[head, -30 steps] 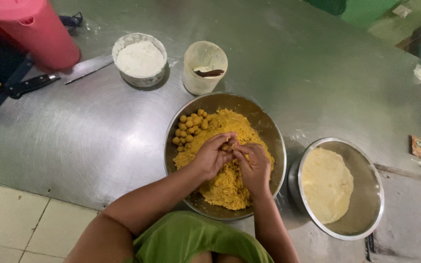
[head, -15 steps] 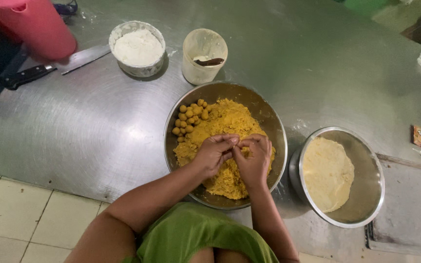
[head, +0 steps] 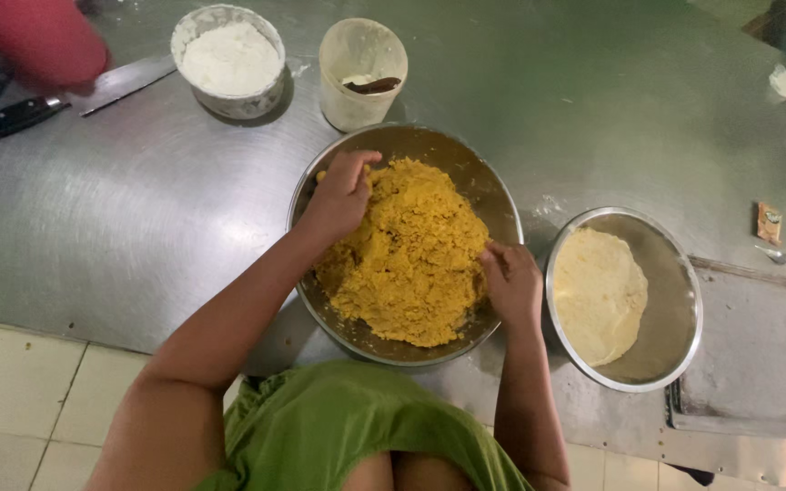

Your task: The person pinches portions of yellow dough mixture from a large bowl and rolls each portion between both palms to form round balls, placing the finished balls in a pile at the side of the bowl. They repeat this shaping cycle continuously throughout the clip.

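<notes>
Left hand [head: 343, 193] closed on small lump at far rim of bowl [head: 502, 195]; right hand [head: 511, 282] dug into yellow mix [head: 411, 255], grip hidden. Best kept lumps small & even, w/ bowl steadied.

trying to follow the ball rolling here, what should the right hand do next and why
Probably pinch off a small lump: the right hand rests at the edge of the yellow crumbly mixture in the large metal bowl, while the left hand is at the far rim.

A small orange-brown packet [head: 769, 223], perhaps a sachet, lies near the table's right edge.
</notes>
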